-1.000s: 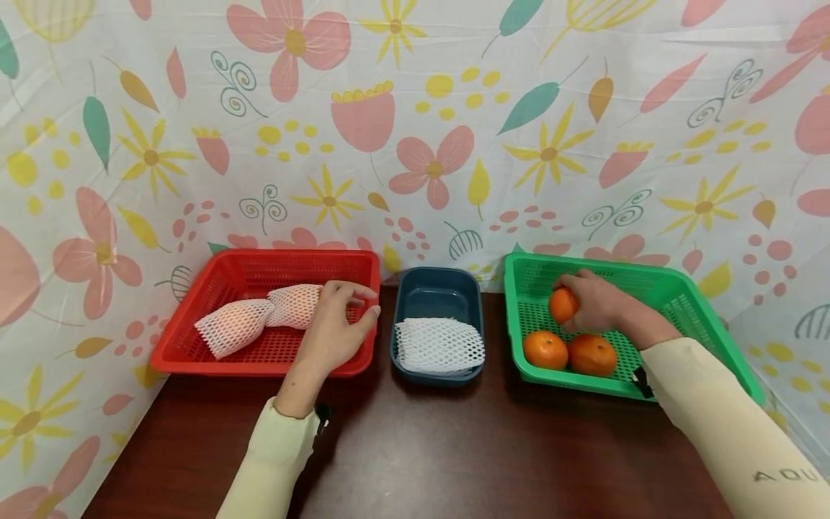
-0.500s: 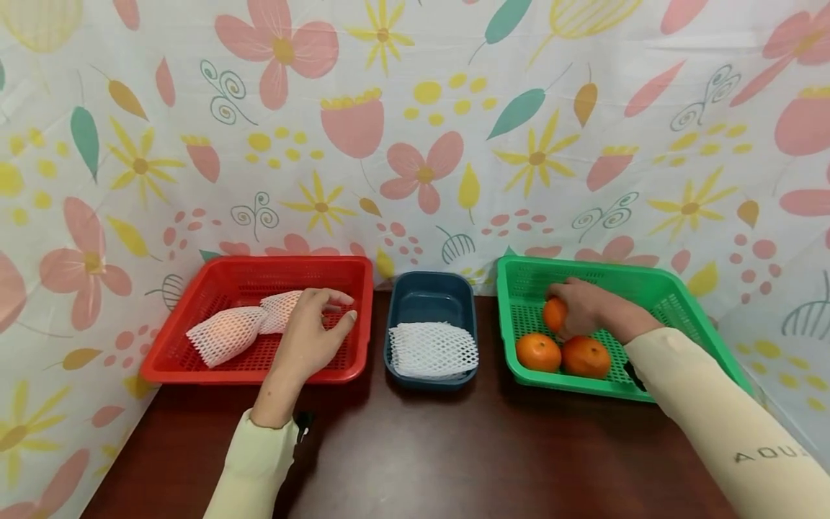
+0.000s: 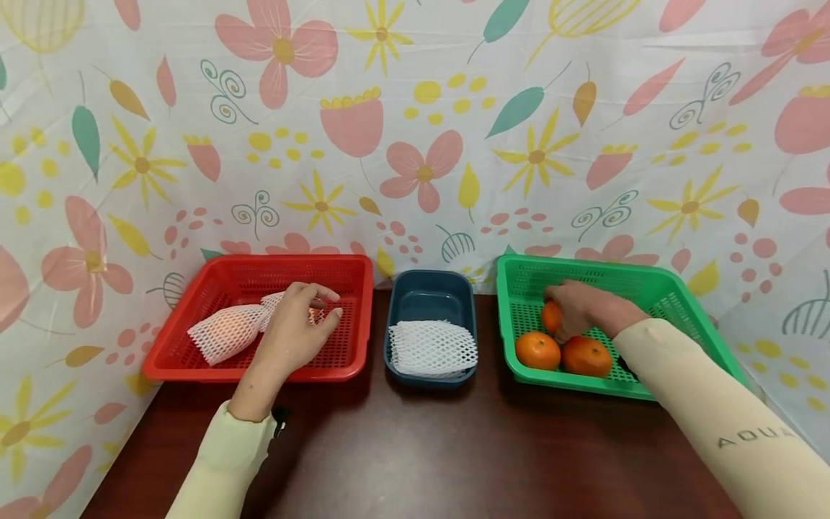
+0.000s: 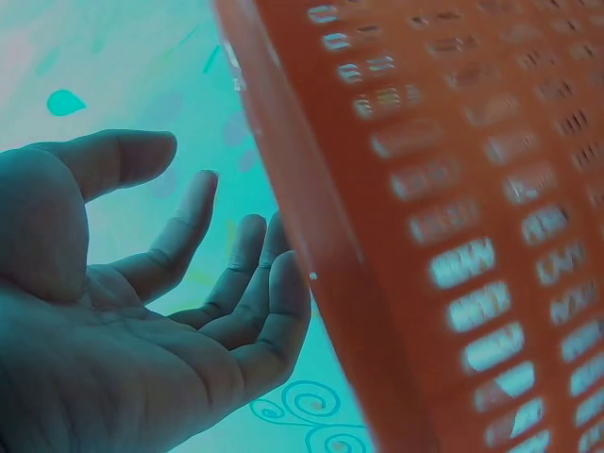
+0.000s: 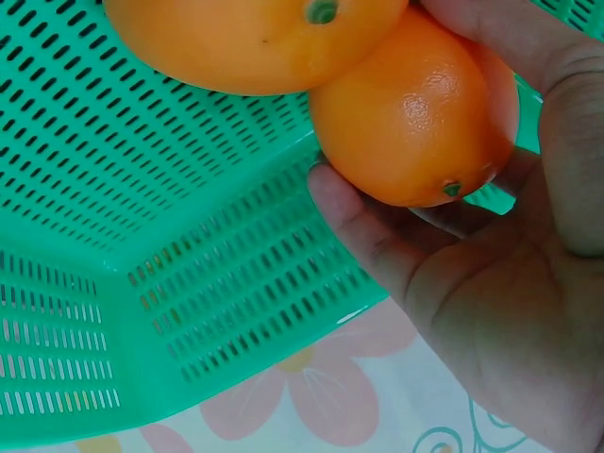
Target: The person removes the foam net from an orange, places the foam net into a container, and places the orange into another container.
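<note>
My left hand (image 3: 295,328) hovers over the red basket (image 3: 259,373), its fingers loosely bent with nothing in them. Below and left of it lie fruits in white foam nets (image 3: 223,333); the hand partly hides one. In the left wrist view its fingers are near the red rim. My right hand (image 3: 577,310) is down in the green basket (image 3: 668,285), fingers and thumb around a mandarin (image 5: 415,113). In the head view the hand covers much of that mandarin. Two more mandarins, one at the left (image 3: 537,351) and one at the right (image 3: 586,356), sit at the basket's front.
Between the baskets stands a dark blue tray (image 3: 431,288) holding flat white foam nets (image 3: 433,349). All three containers rest on a dark brown table (image 3: 415,447), close to a flower-patterned curtain (image 3: 415,108) behind them.
My left hand has drawn to the left over the red basket. The right hand has sunk slightly in the green basket with its mandarin, behind the other two. The whole view has shifted a little.
</note>
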Available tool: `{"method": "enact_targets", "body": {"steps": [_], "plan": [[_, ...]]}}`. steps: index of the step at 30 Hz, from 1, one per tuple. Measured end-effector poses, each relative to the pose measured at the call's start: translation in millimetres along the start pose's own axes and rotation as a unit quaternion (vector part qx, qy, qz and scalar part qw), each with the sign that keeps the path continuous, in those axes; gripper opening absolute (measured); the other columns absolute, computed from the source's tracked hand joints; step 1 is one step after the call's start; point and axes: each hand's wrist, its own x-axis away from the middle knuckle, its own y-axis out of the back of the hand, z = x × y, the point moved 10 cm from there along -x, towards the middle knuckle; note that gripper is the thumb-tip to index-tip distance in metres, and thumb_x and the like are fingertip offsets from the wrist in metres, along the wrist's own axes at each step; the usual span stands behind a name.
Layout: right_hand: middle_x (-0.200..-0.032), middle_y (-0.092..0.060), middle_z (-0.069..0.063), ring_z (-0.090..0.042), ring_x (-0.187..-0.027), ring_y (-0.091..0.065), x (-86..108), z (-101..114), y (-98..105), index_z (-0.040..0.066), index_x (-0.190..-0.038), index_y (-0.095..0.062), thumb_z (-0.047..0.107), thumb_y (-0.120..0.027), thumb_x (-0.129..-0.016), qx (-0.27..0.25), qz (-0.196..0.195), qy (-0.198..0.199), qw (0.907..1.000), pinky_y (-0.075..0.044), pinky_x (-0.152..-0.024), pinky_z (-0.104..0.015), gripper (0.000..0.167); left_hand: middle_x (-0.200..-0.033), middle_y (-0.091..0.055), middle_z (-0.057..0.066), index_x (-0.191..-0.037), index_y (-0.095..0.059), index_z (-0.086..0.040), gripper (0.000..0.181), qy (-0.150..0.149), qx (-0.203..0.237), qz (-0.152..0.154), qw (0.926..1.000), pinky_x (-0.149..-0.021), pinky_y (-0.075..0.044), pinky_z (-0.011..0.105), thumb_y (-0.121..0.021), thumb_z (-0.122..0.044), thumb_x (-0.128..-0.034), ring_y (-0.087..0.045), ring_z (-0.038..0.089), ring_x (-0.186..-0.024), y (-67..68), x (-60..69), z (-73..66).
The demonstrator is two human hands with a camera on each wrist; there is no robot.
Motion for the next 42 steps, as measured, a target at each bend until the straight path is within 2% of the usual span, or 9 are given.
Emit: {"method": "enact_targets", "body": {"steps": [7,12,14,17,24,29,32,38,42], "plan": [[-0.083,-0.053,-0.005,-0.028,-0.088,-0.052,-2.2,-1.8,2.2,0.021,-0.094,-0.054,0.018,-0.076,-0.074,0.053,-0.005,-0.012,0.9985,-0.045,-0.069,-0.042,0.030,-0.120,-0.061,0.013,-0.116,-0.072,-0.014,0.019,-0.001,-0.051,0.016,0.9986,-0.081,-0.050,0.043,-0.073,-0.022,-0.0984,-0.058,0.029,-0.099,5.1,-0.1,3.0],[-0.084,-0.052,-0.005,-0.029,-0.088,-0.051,-4.4,-2.1,5.4,0.022,-0.090,-0.053,0.022,-0.077,-0.071,0.091,-0.026,-0.010,0.9954,-0.045,-0.069,-0.043,0.031,-0.119,-0.060,0.013,-0.115,-0.071,-0.013,0.019,-0.019,-0.084,0.033,0.9957,-0.080,-0.052,0.044,-0.072,-0.021,-0.0978,-0.059,0.029,-0.094,9.0,-4.0,-0.5],[-0.083,-0.052,-0.004,-0.029,-0.086,-0.051,-5.4,-0.1,8.0,0.023,-0.088,-0.051,0.026,-0.074,-0.069,0.134,-0.041,-0.006,0.9901,-0.044,-0.070,-0.043,0.030,-0.120,-0.060,0.014,-0.114,-0.071,-0.012,0.018,-0.025,-0.094,0.038,0.9946,-0.081,-0.053,0.045,-0.072,-0.020,-0.0974,-0.059,0.029,-0.094,11.0,-6.3,-0.4],[-0.077,-0.053,-0.003,-0.028,-0.079,-0.052,-6.9,3.3,8.1,0.022,-0.085,-0.048,0.029,-0.066,-0.067,0.223,-0.050,0.005,0.9736,-0.043,-0.070,-0.043,0.026,-0.121,-0.060,0.015,-0.114,-0.070,-0.011,0.019,-0.024,-0.102,0.050,0.9932,-0.086,-0.055,0.048,-0.073,-0.018,-0.0966,-0.060,0.030,-0.098,12.8,-9.6,4.1],[-0.070,-0.051,0.000,-0.023,-0.070,-0.051,-7.1,3.2,2.4,0.023,-0.082,-0.052,0.020,-0.067,-0.069,0.185,-0.036,0.005,0.9821,-0.035,-0.066,-0.038,0.020,-0.121,-0.060,0.016,-0.113,-0.070,-0.009,0.020,-0.029,-0.121,0.067,0.9900,-0.097,-0.054,0.054,-0.073,-0.018,-0.0957,-0.060,0.032,-0.106,16.0,-15.6,17.9],[-0.064,-0.051,0.000,-0.024,-0.065,-0.050,-3.8,4.9,3.3,0.022,-0.082,-0.048,0.023,-0.059,-0.068,0.274,-0.044,0.013,0.9607,-0.034,-0.068,-0.038,0.018,-0.125,-0.060,0.014,-0.116,-0.069,-0.012,0.024,-0.016,-0.123,0.086,0.9885,-0.101,-0.053,0.055,-0.076,-0.019,-0.0944,-0.060,0.032,-0.111,15.2,-20.9,30.3],[-0.064,-0.052,0.000,-0.024,-0.066,-0.050,-1.8,5.3,4.3,0.022,-0.082,-0.047,0.024,-0.059,-0.068,0.289,-0.050,0.018,0.9558,-0.034,-0.069,-0.038,0.019,-0.127,-0.061,0.015,-0.121,-0.069,-0.009,0.030,-0.011,-0.128,0.098,0.9869,-0.100,-0.054,0.054,-0.076,-0.019,-0.0942,-0.059,0.032,-0.110,14.4,-24.3,38.4],[-0.071,-0.052,-0.002,-0.026,-0.072,-0.050,-1.7,1.2,0.4,0.023,-0.084,-0.048,0.026,-0.063,-0.070,0.220,-0.031,0.018,0.9747,-0.036,-0.068,-0.039,0.021,-0.128,-0.060,0.018,-0.127,-0.066,-0.004,0.040,-0.007,-0.140,0.108,0.9843,-0.098,-0.053,0.055,-0.080,-0.019,-0.0926,-0.058,0.033,-0.110,15.7,-28.6,52.4],[-0.083,-0.052,-0.005,-0.030,-0.086,-0.051,-3.9,-2.0,-7.8,0.022,-0.091,-0.053,0.028,-0.069,-0.075,0.137,-0.008,0.013,0.9905,-0.044,-0.072,-0.045,0.024,-0.129,-0.058,0.019,-0.129,-0.065,-0.003,0.045,-0.006,-0.147,0.113,0.9827,-0.100,-0.052,0.056,-0.082,-0.020,-0.0908,-0.057,0.035,-0.111,16.9,-30.6,57.7]]}}
